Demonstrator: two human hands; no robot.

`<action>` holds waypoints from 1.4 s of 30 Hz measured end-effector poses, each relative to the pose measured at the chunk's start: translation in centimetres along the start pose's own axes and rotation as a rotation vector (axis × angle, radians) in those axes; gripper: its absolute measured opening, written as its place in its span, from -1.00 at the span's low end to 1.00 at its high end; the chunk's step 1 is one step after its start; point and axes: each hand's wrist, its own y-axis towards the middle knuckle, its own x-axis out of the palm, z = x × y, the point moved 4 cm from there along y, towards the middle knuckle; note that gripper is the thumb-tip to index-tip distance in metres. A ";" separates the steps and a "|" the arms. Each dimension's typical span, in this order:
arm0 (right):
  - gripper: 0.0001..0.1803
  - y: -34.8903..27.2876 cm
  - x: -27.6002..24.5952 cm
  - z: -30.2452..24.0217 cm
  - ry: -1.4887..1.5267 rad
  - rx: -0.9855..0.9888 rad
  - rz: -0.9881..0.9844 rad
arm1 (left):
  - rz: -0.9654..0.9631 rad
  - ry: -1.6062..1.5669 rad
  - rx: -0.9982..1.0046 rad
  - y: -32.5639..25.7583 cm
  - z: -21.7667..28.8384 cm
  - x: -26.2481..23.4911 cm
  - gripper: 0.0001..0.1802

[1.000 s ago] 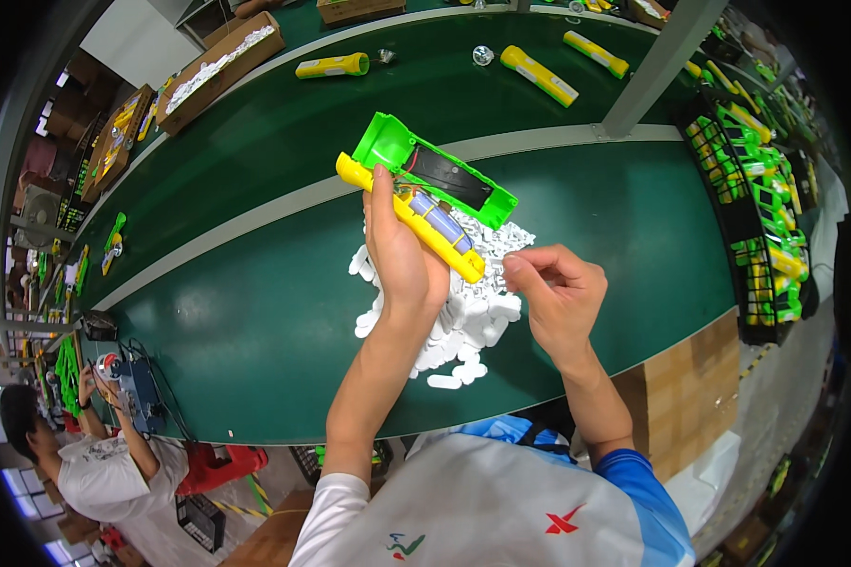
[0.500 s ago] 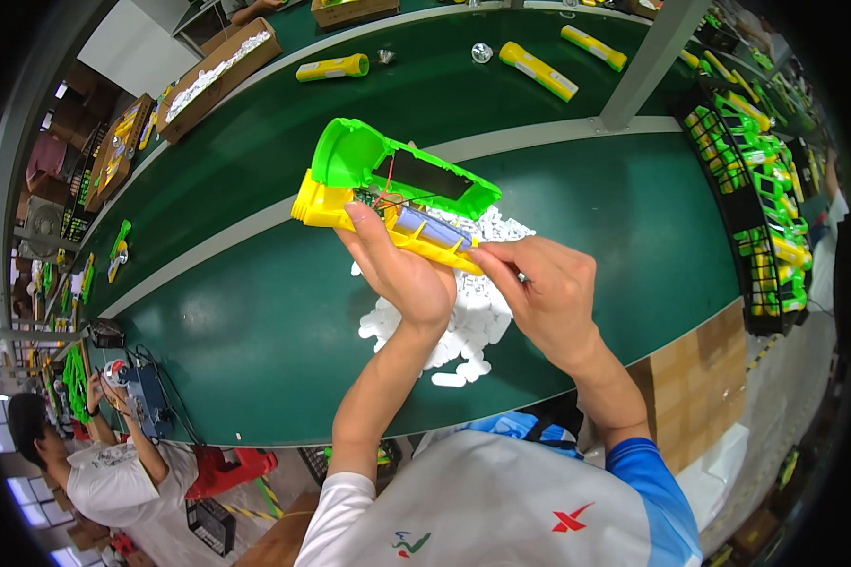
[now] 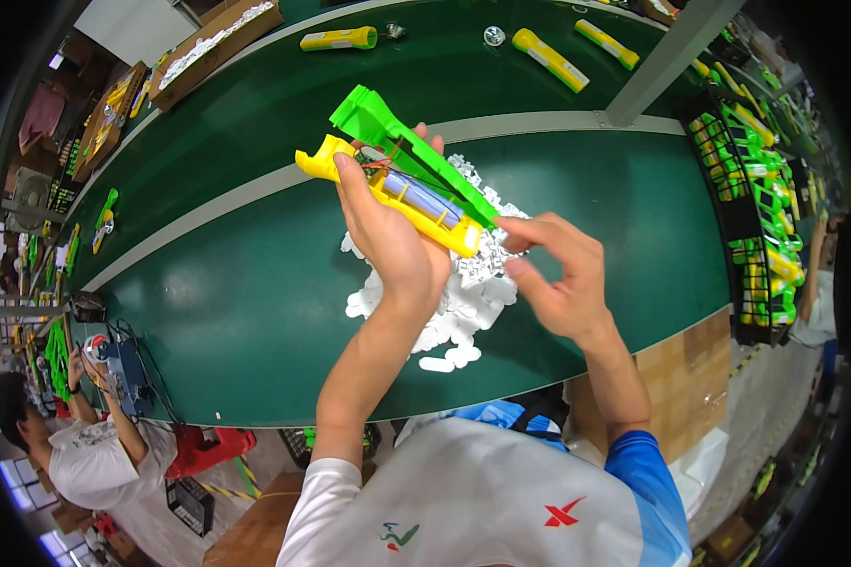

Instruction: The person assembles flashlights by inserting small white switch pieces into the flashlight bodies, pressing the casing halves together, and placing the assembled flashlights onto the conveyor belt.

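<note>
My left hand [image 3: 395,248] is wrapped round an opened flashlight housing. Its yellow half shell [image 3: 465,242] lies in the palm, with a bluish-purple cylindrical battery [image 3: 416,196] set lengthwise in it. The green half shell [image 3: 388,128] stands tilted up along the far side, and thin red and dark wires run between the halves near the wide end. Close to the narrow end is my right hand [image 3: 569,274], thumb and forefinger apart; the forefinger is at the tip of the green half, whether touching I cannot tell. Beneath both hands lies a heap of small white plastic parts [image 3: 459,317].
Yellow flashlight bodies [image 3: 550,60] and loose reflectors [image 3: 494,36] lie on the green belt beyond a metal rail. At right stands a black crate [image 3: 752,227] full of green-yellow flashlights. A metal post [image 3: 667,61] rises nearby. A co-worker [image 3: 95,454] sits at left.
The green half has swung to stand more edge-on, and the housing now slopes down more steeply to the right. My right hand's thumb and forefinger have come off the yellow end and spread.
</note>
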 end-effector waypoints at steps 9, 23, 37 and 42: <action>-0.84 -7.4 1.1 5.9 -0.383 0.385 -0.345 | 0.144 -0.022 -0.225 3.5 0.2 -2.5 -0.58; -0.95 -6.1 -0.3 3.2 -0.061 0.330 0.022 | 0.021 -0.056 -0.216 2.5 1.1 -1.1 -0.63; -0.80 6.1 -1.0 -1.9 0.650 0.230 -0.153 | -0.203 -0.071 -0.309 1.1 -0.4 0.2 -0.66; -0.79 9.1 1.5 -1.1 0.529 0.431 -0.235 | -0.236 0.004 -0.243 0.3 -0.1 1.0 -0.46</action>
